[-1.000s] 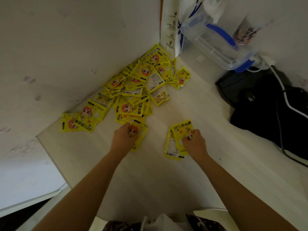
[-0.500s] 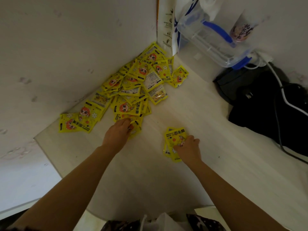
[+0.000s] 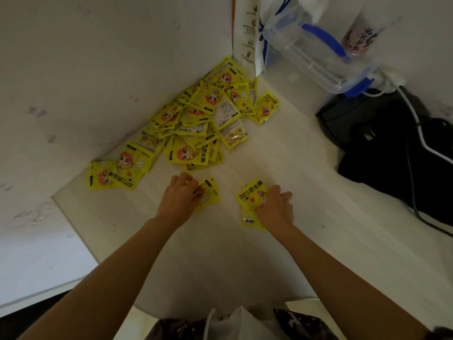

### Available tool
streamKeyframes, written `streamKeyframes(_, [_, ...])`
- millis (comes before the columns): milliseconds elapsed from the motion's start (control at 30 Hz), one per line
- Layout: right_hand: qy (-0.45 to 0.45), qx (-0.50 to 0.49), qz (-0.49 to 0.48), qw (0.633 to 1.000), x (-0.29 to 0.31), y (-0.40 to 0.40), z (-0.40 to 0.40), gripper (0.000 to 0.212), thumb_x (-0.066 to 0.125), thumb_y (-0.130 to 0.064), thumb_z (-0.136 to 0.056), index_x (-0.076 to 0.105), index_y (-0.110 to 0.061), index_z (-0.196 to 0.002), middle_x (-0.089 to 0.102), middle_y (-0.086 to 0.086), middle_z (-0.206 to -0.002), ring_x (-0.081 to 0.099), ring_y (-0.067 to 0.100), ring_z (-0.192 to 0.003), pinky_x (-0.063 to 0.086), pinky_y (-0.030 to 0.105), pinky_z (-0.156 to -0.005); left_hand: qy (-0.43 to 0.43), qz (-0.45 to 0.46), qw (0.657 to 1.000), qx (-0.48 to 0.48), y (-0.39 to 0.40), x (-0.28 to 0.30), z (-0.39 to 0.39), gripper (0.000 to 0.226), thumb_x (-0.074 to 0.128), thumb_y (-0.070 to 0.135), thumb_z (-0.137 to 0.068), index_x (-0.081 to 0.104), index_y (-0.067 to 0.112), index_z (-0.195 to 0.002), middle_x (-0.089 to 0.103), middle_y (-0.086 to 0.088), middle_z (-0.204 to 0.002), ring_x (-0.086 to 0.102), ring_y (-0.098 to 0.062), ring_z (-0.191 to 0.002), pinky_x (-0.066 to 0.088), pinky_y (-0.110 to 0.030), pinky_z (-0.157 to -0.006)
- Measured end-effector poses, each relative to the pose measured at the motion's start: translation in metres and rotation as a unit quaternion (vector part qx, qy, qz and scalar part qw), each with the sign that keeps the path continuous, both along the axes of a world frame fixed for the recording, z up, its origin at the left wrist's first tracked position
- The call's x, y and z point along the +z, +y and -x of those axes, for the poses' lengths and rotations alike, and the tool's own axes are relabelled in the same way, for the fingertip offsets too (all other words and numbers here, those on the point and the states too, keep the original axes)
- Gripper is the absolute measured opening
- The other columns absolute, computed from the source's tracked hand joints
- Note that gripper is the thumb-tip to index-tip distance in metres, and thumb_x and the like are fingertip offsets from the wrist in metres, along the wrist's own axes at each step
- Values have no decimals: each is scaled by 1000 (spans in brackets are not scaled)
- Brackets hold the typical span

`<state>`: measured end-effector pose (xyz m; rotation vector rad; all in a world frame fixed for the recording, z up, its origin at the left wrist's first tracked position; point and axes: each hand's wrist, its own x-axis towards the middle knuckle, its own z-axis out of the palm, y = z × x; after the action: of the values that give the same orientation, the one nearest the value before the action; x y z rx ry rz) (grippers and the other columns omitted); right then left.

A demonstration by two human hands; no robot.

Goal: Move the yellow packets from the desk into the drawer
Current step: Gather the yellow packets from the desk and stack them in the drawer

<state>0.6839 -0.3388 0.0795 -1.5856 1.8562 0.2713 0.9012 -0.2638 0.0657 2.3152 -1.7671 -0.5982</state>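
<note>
While both forearms reach in from the bottom edge, the left hand (image 3: 180,198) lies at about 9 o'clock of the frame's centre with its fingers curled onto a yellow packet (image 3: 208,193); the knuckles cover most of that packet's left half, so how many sheets it pinches cannot be told. At about 3 o'clock from it, the right hand (image 3: 274,208) grips a small stack of packets (image 3: 250,196) against the table (image 3: 282,153); the lower sheets stick out under the wrist toward 6 o'clock, and their count is unclear. The main heap of packets (image 3: 201,126) spreads from 10 o'clock up to 12 o'clock, along the wall and into the corner, overlapping so much that many show only an edge. Two more packets (image 3: 115,173) lie at the heap's 8 o'clock end, near the table's left edge. No drawer can be made out from this head view. At 1 o'clock a clear plastic container (image 3: 316,60) with blue clasps stands tilted, its top cut off by the frame. Beside it a cup (image 3: 360,38) with dark lettering is blurred. At 3 o'clock a black bag (image 3: 392,148) runs out of frame, crossed by a white cable (image 3: 416,123). At 6 o'clock a white bag (image 3: 235,322) is partly cut off.
</note>
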Motion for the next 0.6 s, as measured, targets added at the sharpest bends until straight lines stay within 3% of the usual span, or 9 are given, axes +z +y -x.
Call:
streamKeyframes(100, [18, -24, -14, 999, 1, -2, -2, 51, 67, -21, -81, 36, -15, -121, 36, 16, -121, 55, 41, -101, 47, 44, -82, -7, -10, 1000, -10, -5, -1, -5, 31, 68, 22, -84, 62, 1, -106, 54, -19, -128, 46, -39, -119, 42, -46, -96])
streamKeyframes(167, [22, -28, -10, 999, 1, -3, -2, 49, 65, -21, -83, 35, -16, -122, 39, 16, -122, 56, 41, -101, 46, 44, -84, -3, -35, 999, -9, -8, -1, -5, 36, 65, 22, -87, 60, 2, -116, 55, -17, -127, 46, -35, -119, 38, -42, -99])
streamKeyframes(400, [-10, -59, 21, 998, -2, -5, 7, 34, 57, -11, -84, 33, -18, -106, 60, 11, -107, 58, 34, -103, 45, 43, -87, 12, -34, 999, 19, -4, 4, -1, 31, 68, 19, -83, 60, 4, -109, 51, -16, -112, 57, -37, -93, 43, -42, -87])
streamKeyframes(500, [-50, -85, 15, 995, -1, -7, 10, 42, 64, -12, -79, 28, -23, -99, 58, 6, -97, 59, 33, -97, 47, 44, -86, 43, -37, 998, 34, -2, 8, 0, 31, 69, 17, -82, 56, 5, -107, 48, -13, -109, 58, -36, -86, 47, -42, -82])
streamKeyframes(600, [-75, -100, -1, 992, 2, -11, 12, 50, 71, -12, -73, 37, -17, -109, 54, 6, -94, 60, 33, -96, 51, 45, -83, 77, -38, 995, 56, 1, 9, -1, 32, 70, 14, -80, 54, 5, -106, 48, -13, -106, 56, -35, -88, 47, -40, -76])
